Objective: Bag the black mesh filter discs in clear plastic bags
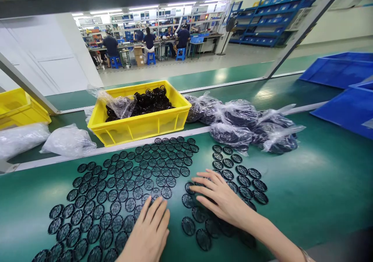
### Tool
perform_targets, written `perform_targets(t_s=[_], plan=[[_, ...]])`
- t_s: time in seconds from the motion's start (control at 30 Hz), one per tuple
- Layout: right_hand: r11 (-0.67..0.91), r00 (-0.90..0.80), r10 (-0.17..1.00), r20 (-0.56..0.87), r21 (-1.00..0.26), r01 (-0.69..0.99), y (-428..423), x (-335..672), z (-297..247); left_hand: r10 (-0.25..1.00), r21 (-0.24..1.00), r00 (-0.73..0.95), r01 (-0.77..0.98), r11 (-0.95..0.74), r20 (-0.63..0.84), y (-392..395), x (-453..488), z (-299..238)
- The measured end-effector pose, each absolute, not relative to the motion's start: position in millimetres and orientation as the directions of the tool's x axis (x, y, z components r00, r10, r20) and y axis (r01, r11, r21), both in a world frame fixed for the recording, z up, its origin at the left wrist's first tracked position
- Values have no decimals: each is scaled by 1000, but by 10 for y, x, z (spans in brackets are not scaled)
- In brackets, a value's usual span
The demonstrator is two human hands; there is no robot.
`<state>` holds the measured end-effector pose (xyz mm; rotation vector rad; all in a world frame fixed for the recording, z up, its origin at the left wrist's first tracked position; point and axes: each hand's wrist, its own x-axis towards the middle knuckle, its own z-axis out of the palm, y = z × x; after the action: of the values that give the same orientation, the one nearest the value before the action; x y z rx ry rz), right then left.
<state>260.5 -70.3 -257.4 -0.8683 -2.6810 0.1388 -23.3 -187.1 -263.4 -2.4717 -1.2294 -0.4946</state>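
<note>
Many round black openwork plastic discs (106,238) lie flat in loose rows on the green tabletop (317,192). My left hand (150,225) rests over the lower right edge of the large group, palm down, fingers stretched forward and holding nothing visible. Further right, my right hand (220,196) spreads its fingers over a smaller group of discs (244,181). Its fingertips touch or hover just above a disc (189,188); which of these, I cannot tell. The palm and forearm hide some discs beneath them.
Behind the discs stands a yellow bin (142,126) of black parts with a plastic bag. Filled clear bags (233,118) lie right of it, white bags (68,139) left. Blue bins (344,110) stand at right. A metal post (303,33) rises behind; people sit at far benches.
</note>
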Motion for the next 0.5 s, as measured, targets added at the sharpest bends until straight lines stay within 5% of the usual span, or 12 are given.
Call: perform_targets(t_s=[0.5], plan=[[769, -734, 639, 231, -220, 600, -182, 2864, -2561, 675, 18, 720, 681, -732, 161, -763, -176, -2497]])
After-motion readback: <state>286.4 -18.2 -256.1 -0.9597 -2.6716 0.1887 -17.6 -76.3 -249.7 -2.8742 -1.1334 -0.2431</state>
